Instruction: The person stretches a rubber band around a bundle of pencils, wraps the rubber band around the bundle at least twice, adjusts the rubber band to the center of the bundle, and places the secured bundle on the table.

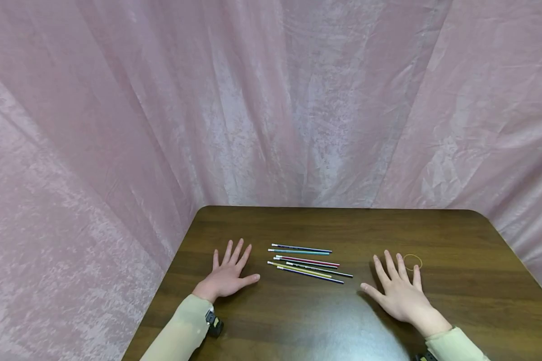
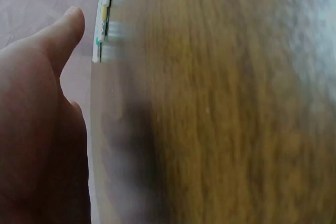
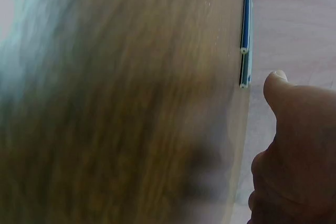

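Observation:
Several pencils with white-ended erasers lie side by side on the wooden table (image 1: 298, 321), between the two hands. A dark blue pencil (image 1: 302, 247) and a light blue pencil (image 1: 298, 252) are farthest back; a red pencil (image 1: 307, 260), a yellow pencil (image 1: 298, 270) and others lie nearer. To their left, my left hand (image 1: 226, 278) has its fingers spread and holds nothing. My right hand (image 1: 399, 296), also spread and holding nothing, is on the right. A thin yellow rubber band (image 1: 421, 260) lies by its fingertips. Both wrist views show a thumb held out beside the tabletop.
A pink curtain (image 1: 262, 100) hangs behind the table and along its left side. The table's back edge has rounded corners. Dark wrist straps with a small device (image 1: 214, 323) sit over the pale sleeves (image 1: 180, 328).

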Tool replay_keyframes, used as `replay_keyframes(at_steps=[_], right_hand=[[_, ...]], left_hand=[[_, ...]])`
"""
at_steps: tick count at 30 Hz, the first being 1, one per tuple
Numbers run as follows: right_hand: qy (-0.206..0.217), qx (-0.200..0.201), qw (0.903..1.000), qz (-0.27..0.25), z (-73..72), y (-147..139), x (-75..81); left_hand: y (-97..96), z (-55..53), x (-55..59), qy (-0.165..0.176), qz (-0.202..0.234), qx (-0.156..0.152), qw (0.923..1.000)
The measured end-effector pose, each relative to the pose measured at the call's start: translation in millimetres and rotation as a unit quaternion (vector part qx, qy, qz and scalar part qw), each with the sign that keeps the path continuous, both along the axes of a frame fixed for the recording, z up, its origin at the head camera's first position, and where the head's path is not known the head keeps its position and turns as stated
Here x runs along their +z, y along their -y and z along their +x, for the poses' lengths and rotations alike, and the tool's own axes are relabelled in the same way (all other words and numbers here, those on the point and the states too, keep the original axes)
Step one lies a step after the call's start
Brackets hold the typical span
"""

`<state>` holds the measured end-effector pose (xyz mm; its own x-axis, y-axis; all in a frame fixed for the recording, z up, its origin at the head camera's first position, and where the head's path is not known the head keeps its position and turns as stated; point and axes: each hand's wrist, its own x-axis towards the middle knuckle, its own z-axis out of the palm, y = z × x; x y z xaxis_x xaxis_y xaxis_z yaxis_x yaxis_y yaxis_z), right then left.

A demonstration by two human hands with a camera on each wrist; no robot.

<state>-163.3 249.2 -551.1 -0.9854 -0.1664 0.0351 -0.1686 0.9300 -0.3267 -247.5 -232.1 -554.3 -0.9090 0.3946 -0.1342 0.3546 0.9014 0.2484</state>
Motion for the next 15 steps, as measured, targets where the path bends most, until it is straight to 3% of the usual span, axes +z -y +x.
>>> replay_keyframes(at_steps=[15], right_hand=[[-0.006,0.023,0.9997,-0.007,2.4,25.2,-0.2]], left_hand=[[-21.3,-0.4,3.7,0.030,0.019,0.002,0.9994]])
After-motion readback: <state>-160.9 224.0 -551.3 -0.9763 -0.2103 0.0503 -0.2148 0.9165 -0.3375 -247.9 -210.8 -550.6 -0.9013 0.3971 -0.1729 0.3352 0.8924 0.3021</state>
